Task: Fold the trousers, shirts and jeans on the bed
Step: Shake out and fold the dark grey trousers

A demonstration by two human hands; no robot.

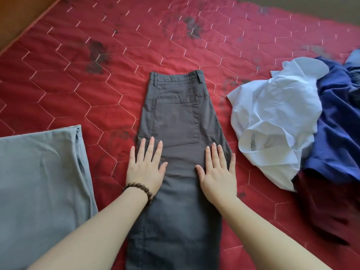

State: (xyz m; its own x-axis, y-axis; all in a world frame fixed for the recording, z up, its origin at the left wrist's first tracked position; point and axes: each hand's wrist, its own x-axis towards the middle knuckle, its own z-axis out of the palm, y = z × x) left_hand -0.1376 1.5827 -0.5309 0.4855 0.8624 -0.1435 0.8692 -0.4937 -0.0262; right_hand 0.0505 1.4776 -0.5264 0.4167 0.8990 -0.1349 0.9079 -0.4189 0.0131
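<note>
A: Item one?

B: Grey trousers (176,133), middle of the bed (97,55), already doubled leg on leg, waistband far, legs running off the near edge.

A: Hands?

B: Left hand (146,168) and right hand (218,172) both flat, fingers straight, pressing the trousers below the back pocket. Gripping nothing.

A: Handling?

B: Soft woven cloth, likely light, limp, not slippery on the quilt. Best taken at the hems or waistband, one hand per corner.

A: Remaining stock?

B: White shirt (272,117) crumpled to the right, touching a blue garment (335,123). Pale grey cloth (39,182) lying flat, left.
</note>
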